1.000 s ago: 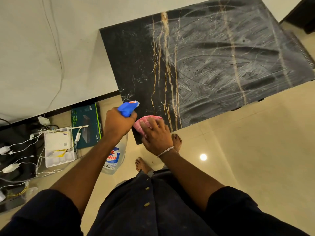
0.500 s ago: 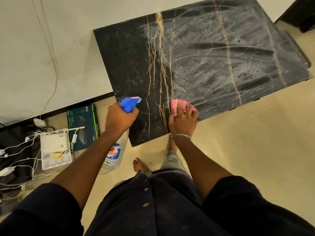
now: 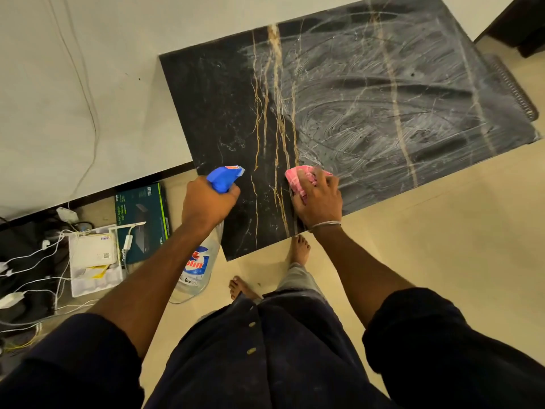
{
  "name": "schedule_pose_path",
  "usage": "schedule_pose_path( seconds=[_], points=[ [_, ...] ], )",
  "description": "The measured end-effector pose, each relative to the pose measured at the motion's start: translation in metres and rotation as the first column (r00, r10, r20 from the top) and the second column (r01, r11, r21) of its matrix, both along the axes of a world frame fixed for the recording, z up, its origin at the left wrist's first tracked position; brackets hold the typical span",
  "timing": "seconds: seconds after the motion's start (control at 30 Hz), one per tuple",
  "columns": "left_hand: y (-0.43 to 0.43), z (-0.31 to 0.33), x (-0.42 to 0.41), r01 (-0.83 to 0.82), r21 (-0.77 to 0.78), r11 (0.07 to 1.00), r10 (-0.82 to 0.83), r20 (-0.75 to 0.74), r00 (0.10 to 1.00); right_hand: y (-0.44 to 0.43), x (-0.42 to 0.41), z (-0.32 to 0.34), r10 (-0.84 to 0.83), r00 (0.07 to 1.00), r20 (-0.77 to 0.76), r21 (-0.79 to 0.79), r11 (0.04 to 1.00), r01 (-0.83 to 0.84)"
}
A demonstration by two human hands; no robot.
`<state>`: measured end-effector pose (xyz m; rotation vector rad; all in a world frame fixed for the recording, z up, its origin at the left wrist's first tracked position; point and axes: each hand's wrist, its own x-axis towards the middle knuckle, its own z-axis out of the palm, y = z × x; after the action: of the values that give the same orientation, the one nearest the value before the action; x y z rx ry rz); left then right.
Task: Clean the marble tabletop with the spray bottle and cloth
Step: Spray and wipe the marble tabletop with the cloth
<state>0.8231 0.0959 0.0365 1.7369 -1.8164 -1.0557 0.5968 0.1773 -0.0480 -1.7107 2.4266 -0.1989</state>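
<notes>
Fingers of our right hand (image 3: 318,199) curl over the pink cloth (image 3: 296,181), covering most of it and pressing it to the marble tabletop (image 3: 368,93) near the front edge. Our left hand (image 3: 206,203) grips the spray bottle (image 3: 196,268) at the neck, with the fingertips hidden. The bottle's clear body hangs beside the table corner.

Spray bottle (image 3: 194,265): label reads "olin", the first letter hidden. Dark green box (image 3: 144,214): side reads "Omada". Its smaller print is illegible.

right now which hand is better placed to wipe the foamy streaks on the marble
Right. The right hand holds the pink cloth on the marble tabletop at the streaks' edge; the left hand grips the spray bottle near the unstreaked side.
</notes>
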Motion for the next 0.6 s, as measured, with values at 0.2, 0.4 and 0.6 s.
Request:
schedule_pose_path(
  seconds=[0.2,0.4,0.6],
  points=[
    [-0.005,0.004,-0.002,-0.014,0.005,1.000,0.014,0.046,0.999,-0.027,0.065,0.009,-0.179,0.981,0.078,0.066,0.983,0.174],
    [-0.012,0.008,-0.005,-0.006,-0.035,0.999,0.008,0.052,0.999,-0.030,0.082,0.008,0.397,0.915,0.074,0.044,0.915,-0.401],
    [-0.021,0.007,-0.014,-0.028,-0.002,1.000,0.028,0.017,0.999,-0.047,-0.006,0.006,0.120,0.991,0.058,0.018,0.992,-0.121]
  ],
)
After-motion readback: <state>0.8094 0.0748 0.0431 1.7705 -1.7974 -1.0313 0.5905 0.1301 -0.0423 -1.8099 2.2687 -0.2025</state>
